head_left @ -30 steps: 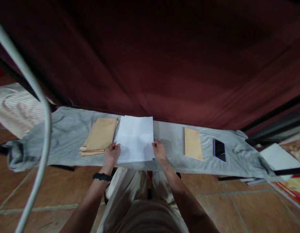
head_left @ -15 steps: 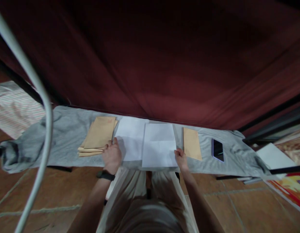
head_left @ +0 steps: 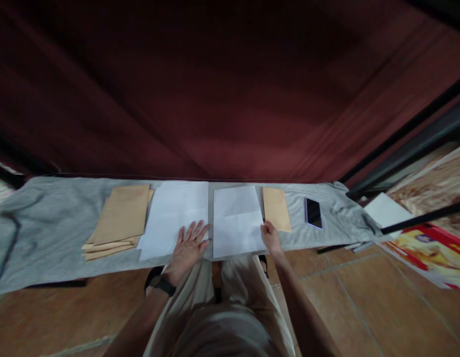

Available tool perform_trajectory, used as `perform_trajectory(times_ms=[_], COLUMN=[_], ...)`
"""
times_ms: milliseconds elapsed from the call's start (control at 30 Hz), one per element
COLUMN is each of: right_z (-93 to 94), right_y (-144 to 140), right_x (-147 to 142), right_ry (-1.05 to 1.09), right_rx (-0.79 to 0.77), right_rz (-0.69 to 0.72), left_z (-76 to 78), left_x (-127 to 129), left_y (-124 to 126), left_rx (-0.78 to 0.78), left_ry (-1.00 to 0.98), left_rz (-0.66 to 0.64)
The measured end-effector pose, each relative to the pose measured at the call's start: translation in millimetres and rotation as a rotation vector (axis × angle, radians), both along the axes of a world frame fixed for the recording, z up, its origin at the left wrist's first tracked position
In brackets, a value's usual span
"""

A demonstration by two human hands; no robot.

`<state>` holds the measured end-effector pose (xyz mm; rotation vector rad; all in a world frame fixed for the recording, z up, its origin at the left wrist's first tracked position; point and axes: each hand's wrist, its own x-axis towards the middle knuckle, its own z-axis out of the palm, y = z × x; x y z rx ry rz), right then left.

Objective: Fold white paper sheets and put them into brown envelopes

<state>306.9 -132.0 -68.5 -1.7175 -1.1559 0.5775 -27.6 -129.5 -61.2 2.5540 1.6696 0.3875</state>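
Observation:
White paper sheets (head_left: 180, 203) lie in a slightly uneven stack in front of me. My left hand (head_left: 189, 245) rests flat on the lower right of that stack, fingers spread. To its right is a separate white sheet (head_left: 237, 213) with a crease across its middle. My right hand (head_left: 270, 237) pinches that sheet's right edge near the lower corner. Brown envelopes (head_left: 124, 213) are piled left of the stack. Another brown envelope (head_left: 277, 208) lies just beyond my right hand.
Grey cloth (head_left: 62, 213) covers the long narrow surface. A phone (head_left: 314, 213) lies on it at the right. Dark red fabric (head_left: 230, 114) hangs along the back. A red and yellow box (head_left: 431, 253) and a white panel (head_left: 388, 214) are at the far right, beside a dark bar.
My left hand has moved from beside the envelope pile onto the white stack. A gap now separates the stack from the right sheet. My right hand keeps its pinch, while the view has shifted.

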Motion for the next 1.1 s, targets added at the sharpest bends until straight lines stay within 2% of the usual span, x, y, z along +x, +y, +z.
perform_trajectory(times_ms=[167,300,433,600,800,967,1100], right_z=[-2.5,-3.8,-3.1,0.7,10.9,10.0,1.1], right_y=[2,10,13,-1,-13,1,21], right_x=[2,-6,-16,-24,-28,-49,-72], right_ry=[0.0,-0.02,-0.07,-0.164,-0.553,-0.62,-0.688], right_rx=[-0.014,-0.03,-0.053,-0.073,-0.056,0.077,0.034], right_rz=[-0.021,-0.022,-0.007,-0.001,0.053,0.294,0.381], left_z=[3.7,4.7,4.2,1.7,1.1,8.4,15.1], left_x=[-25,-23,-13,16,55,83,114], left_y=[3,9,13,4,-3,14,41], left_rx=[-0.026,-0.058,-0.042,0.008,-0.046,0.004,0.011], left_ry=[0.016,-0.033,-0.104,-0.253,-0.191,-0.222,-0.218], left_rz=[0.007,-0.057,-0.052,-0.076,-0.079,-0.089,-0.129])
